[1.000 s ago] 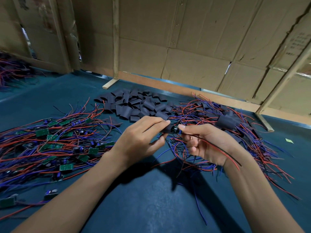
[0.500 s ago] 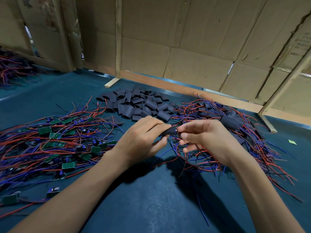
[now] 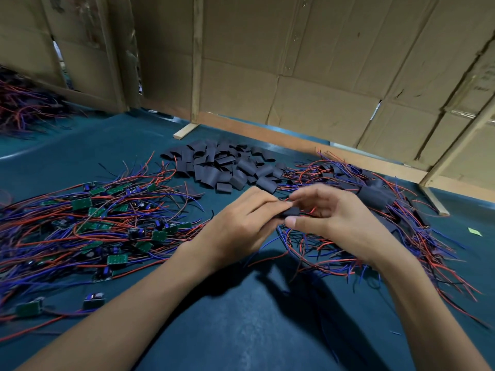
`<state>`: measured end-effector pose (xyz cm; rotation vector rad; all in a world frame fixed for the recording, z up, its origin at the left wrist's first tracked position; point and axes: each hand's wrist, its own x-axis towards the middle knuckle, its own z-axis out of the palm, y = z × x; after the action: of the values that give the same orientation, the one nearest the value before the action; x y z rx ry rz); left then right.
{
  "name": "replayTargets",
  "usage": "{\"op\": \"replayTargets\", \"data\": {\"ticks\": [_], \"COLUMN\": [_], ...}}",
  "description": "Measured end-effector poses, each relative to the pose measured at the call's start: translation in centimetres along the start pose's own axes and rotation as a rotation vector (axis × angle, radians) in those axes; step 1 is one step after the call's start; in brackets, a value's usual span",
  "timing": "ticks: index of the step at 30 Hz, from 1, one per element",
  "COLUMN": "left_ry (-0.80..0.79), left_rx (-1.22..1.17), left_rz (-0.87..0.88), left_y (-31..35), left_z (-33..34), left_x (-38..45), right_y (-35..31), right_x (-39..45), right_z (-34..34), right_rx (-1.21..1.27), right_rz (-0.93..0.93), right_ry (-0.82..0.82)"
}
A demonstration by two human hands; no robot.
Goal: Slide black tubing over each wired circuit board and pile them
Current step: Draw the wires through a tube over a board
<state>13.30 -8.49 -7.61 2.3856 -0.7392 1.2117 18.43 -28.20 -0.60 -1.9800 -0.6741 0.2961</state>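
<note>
Pinching one black tube between them, left hand and right hand above the table | bare boards left | sleeved pile right | loose tubes behind

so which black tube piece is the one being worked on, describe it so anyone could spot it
On the teal table, look in front of the loose heap of black tubing pieces. The left hand and right hand meet there, pinching one black tube piece between fingertips. It alone is off the table, with red wire trailing behind.
</note>
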Motion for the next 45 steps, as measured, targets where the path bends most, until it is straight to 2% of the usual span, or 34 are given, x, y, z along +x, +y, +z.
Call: {"op": "replayTargets", "data": {"ticks": [2, 5, 8, 9, 11, 13, 15, 17, 21, 23, 25, 29, 31, 33, 36, 39, 42, 45], "left_ry": [-0.016, -0.065, -0.146, -0.223, -0.446, -0.629, -0.739, -0.785, -0.794, -0.735, -0.572, 0.063, 0.303, 0.413, 0.513, 0.567, 0.558, 0.527], "left_rx": [-0.046, -0.096, 0.078, 0.202, 0.424, 0.516, 0.541, 0.564, 0.53, 0.516, 0.487, 0.203, -0.022, -0.315, -0.761, -1.118, -1.359, -1.455], "left_rz": [-0.027, -0.113, -0.214, -0.28, -0.532, -0.823, -0.967, -0.944, -0.874, -0.847, -0.762, -0.34, -0.218, -0.291, -0.597, -0.786, -0.853, -0.85], "left_y": [0.0, -0.1, -0.9, -1.3, -1.8, -2.1, -2.4, -2.8, -2.9, -2.6, -2.2, -1.0, 0.0, 1.0, 1.9, 1.4, 1.1, 1.1], "left_z": [-0.1, -0.5, -1.1, -1.4, -2.0, -2.5, -2.8, -2.8, -2.8, -2.7, -2.6, -2.5, -2.2, -1.9, -1.8, -1.9, -1.8, -1.4], "left_x": [-0.1, -0.3, -0.2, -0.1, 0.1, -0.2, -0.9, -1.1, -0.5, -0.4, -0.2, 0.5, 0.8, 1.1, 2.0, 2.6, 2.8, 2.6], "right_y": [-0.1, -0.2, -0.5, -0.4, 0.4, 1.8, 2.9, 3.2, 2.8, 2.1, 1.4, 0.1, -0.4, -0.8, -1.1, -0.9, -0.4, 0.1], "right_x": [0.0, 0.1, -0.2, -0.4, -0.7, -0.7, -0.4, -0.4, -0.2, -0.1, -0.2, -0.6, -0.6, -0.6, -0.6, -0.4, -0.1, 0.2], "right_z": [0.3, -0.5, -3.0, -4.2, -6.4, -8.0, -8.4, -8.4, -7.6, -6.7, -5.7, -4.3, -3.4, -2.4, -0.7, 0.6, 1.6, 2.3], "right_rx": [-0.098, -0.175, -0.135, -0.123, -0.184, -0.375, -0.493, -0.516, -0.563, -0.543, -0.486, -0.375, -0.301, -0.284, -0.245, -0.061, -0.02, -0.026], "right_rz": [-0.041, -0.069, -0.053, -0.042, 0.024, 0.16, 0.286, 0.301, 0.172, 0.105, 0.032, -0.021, -0.029, -0.071, -0.119, -0.113, -0.13, -0.131], "right_ry": [-0.037, 0.056, 0.197, 0.239, 0.333, 0.424, 0.509, 0.571, 0.639, 0.662, 0.634, 0.387, 0.232, 0.162, 0.106, 0.022, -0.012, -0.001]}}
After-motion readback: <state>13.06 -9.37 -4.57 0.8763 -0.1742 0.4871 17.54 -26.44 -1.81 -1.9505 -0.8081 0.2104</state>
